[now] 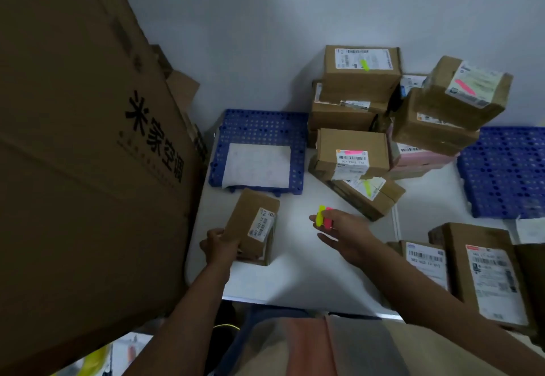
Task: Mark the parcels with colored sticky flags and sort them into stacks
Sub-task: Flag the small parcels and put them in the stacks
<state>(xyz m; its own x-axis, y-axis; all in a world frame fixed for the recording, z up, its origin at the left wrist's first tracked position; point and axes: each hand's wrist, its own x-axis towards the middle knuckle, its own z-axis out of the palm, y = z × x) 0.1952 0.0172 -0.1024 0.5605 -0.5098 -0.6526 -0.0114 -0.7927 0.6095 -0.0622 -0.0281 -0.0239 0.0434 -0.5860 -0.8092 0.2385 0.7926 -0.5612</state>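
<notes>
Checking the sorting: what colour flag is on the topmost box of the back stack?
Yellow-green flag on that box's label; clearest in the head view.

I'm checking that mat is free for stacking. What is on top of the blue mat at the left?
A white sheet lies flat on the blue mat. Whatever is under the sheet is hidden.
</notes>
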